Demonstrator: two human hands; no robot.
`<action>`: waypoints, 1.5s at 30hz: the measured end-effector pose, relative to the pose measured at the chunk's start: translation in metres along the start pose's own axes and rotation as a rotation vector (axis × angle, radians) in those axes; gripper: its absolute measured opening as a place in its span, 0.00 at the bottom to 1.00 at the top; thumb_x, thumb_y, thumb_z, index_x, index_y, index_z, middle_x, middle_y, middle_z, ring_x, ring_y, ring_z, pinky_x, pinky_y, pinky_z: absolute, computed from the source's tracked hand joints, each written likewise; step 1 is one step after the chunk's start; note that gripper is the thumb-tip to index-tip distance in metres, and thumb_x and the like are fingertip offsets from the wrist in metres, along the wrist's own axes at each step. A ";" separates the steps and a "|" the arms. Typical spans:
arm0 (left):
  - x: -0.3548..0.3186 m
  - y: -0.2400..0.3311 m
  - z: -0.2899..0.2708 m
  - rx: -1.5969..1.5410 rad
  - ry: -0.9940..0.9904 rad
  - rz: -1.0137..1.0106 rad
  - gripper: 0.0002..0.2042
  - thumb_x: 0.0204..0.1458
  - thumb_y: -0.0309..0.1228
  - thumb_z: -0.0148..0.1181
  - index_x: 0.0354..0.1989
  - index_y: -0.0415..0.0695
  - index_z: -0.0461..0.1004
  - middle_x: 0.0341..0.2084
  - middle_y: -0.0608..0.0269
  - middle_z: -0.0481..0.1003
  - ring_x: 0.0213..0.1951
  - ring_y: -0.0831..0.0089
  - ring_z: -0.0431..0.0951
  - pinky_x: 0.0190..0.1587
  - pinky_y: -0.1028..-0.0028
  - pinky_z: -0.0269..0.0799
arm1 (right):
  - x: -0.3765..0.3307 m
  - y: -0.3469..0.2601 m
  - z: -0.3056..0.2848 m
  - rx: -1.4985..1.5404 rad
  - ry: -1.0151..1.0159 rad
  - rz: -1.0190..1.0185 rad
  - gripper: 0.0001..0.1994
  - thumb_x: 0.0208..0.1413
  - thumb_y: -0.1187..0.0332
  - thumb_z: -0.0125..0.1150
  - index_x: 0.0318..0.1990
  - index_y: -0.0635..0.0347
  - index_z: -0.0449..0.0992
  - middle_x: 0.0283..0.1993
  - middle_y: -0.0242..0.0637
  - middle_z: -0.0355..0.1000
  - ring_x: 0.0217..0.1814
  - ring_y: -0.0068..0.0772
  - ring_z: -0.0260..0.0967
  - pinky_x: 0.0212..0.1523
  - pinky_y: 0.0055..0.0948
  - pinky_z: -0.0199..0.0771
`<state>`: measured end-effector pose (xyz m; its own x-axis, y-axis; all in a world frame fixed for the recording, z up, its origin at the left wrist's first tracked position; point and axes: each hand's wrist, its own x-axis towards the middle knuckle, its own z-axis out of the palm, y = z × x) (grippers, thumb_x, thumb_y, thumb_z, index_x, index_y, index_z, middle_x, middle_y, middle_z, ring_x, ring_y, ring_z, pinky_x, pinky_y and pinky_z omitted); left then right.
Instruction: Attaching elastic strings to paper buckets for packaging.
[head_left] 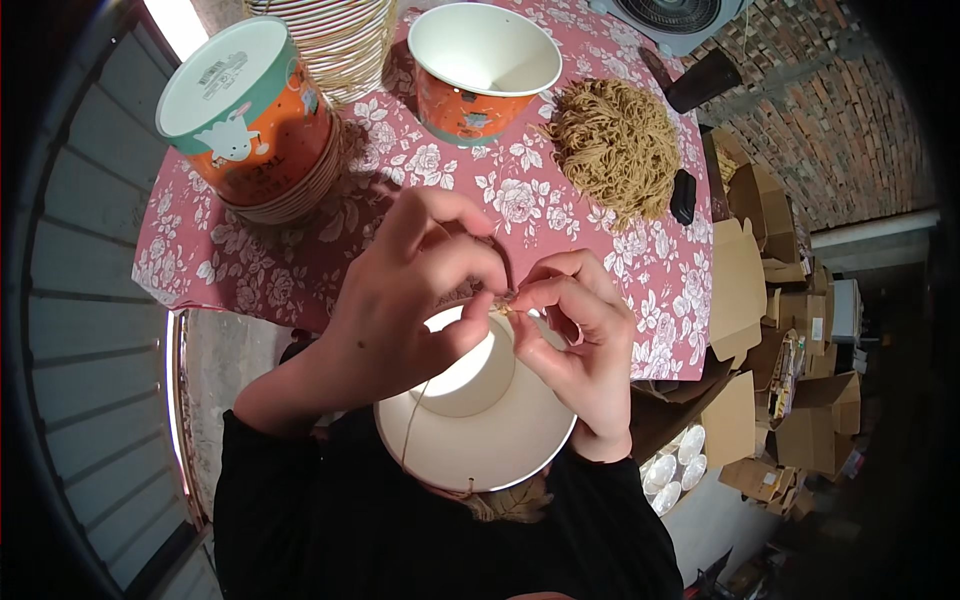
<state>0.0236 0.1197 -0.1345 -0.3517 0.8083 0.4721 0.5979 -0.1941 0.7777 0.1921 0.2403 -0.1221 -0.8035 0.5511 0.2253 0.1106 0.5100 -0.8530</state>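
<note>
A paper bucket (470,455) with a white inside is held near my body, its mouth toward me. A thin tan string (408,430) runs across the mouth from a hole in the near rim toward my fingers. At the far rim my right hand (582,335) pinches the string between thumb and forefinger. My left hand (405,285) meets it there, thumb and forefinger brought together at the string, another finger raised and bent. Fingertips hide most of the string's end. A brown leaf-like patch (510,500) shows below the bucket.
On the pink flowered tablecloth (520,205) stand upturned orange buckets (265,140), an upright bucket (480,105), a heap of tan strings (620,150) and a stack of pale rings (335,45). A black cup (704,80) and fan (670,12) are far right; cardboard boxes (737,285) lie beyond.
</note>
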 end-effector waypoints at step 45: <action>0.002 -0.007 -0.005 0.002 -0.110 0.163 0.11 0.43 0.20 0.73 0.35 0.45 0.80 0.56 0.51 0.72 0.33 0.71 0.74 0.34 0.72 0.73 | -0.002 0.000 0.002 -0.084 0.015 -0.051 0.06 0.52 0.76 0.70 0.38 0.64 0.81 0.46 0.38 0.73 0.36 0.32 0.76 0.35 0.29 0.77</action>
<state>0.0157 0.1199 -0.1368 -0.1700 0.8221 0.5433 0.6418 -0.3260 0.6941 0.1926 0.2382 -0.1238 -0.8007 0.5321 0.2752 0.1188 0.5914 -0.7976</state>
